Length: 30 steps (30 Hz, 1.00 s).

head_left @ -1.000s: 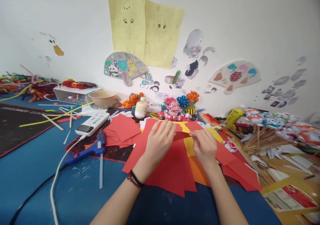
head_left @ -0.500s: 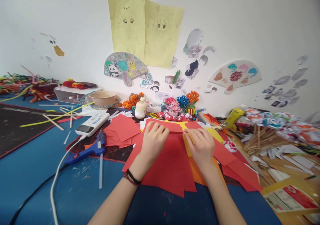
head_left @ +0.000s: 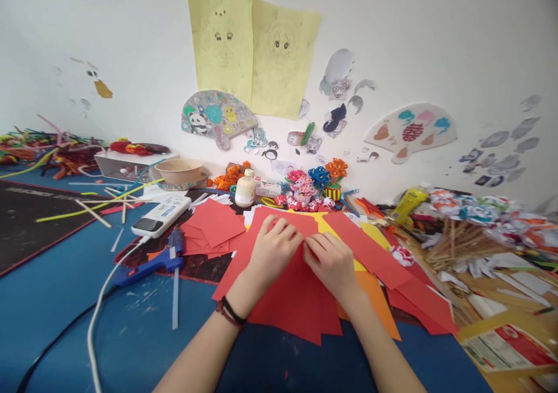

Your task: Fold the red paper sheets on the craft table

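Note:
Large sheets of red paper (head_left: pixel 283 311) lie overlapped in the middle of the blue table, with yellow and orange sheets (head_left: pixel 377 306) beneath and beside them. Above the red sheets, my left hand (head_left: pixel 276 245) has its fingers curled and closed. Close to it on the right, my right hand (head_left: pixel 329 259) is also closed, its fingertips near the left fingertips. Whatever lies between the fingertips is hidden or too small to make out. A red paper strip (head_left: pixel 366 247) lies to the right of my right hand.
A blue glue gun (head_left: pixel 168 256), a white power strip (head_left: pixel 161 215) and small red sheets (head_left: pixel 218 224) sit on the left. Behind stand a glue bottle (head_left: pixel 246 188) and small craft flowers (head_left: pixel 300 184). Sticks with paper balls (head_left: pixel 453 236) lie at the right.
My right hand has moved left, closer to my left hand. The folded red strip that stretched between the hands is no longer visible there.

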Motion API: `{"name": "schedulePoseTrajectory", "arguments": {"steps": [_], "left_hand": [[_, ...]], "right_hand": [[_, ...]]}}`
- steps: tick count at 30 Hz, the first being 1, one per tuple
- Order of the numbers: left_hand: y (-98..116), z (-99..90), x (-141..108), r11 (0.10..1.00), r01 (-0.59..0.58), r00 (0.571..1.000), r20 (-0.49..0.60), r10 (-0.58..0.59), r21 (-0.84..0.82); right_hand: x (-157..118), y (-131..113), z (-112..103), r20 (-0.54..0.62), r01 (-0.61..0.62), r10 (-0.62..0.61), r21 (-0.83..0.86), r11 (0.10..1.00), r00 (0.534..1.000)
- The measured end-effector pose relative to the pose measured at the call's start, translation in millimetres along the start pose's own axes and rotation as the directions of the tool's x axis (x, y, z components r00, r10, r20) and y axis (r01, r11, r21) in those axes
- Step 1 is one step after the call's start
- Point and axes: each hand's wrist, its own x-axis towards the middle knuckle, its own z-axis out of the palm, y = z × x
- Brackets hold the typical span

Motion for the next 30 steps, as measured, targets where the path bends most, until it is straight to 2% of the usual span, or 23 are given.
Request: {"name": "schedulePoseTrajectory", "arguments": {"steps": [7,18,24,30], "left_hand": [[0,-2.8,1,0.999,-0.048,0.999,0.001,0.048,-0.003],[-11,-3.1,-1,0.998,0.064,0.998,-0.014,-0.065,-0.022],[-24,-6.4,-1,0.982,0.184,0.981,-0.05,-0.186,-0.052],[-43,-14.0,-4,0.946,0.312,0.939,-0.127,-0.32,-0.084]], "right_hand": [[2,-2,-2,-0.029,0.07,-0.071,-0.039,0.997,0.997],[1,3,-3,-0.028,0.102,-0.104,-0.052,0.993,0.994],[-2,11,-2,-0.028,0.104,-0.105,-0.027,0.994,0.994],[-1,12,-5,0.007,0.113,-0.113,-0.039,0.993,0.994]]}}
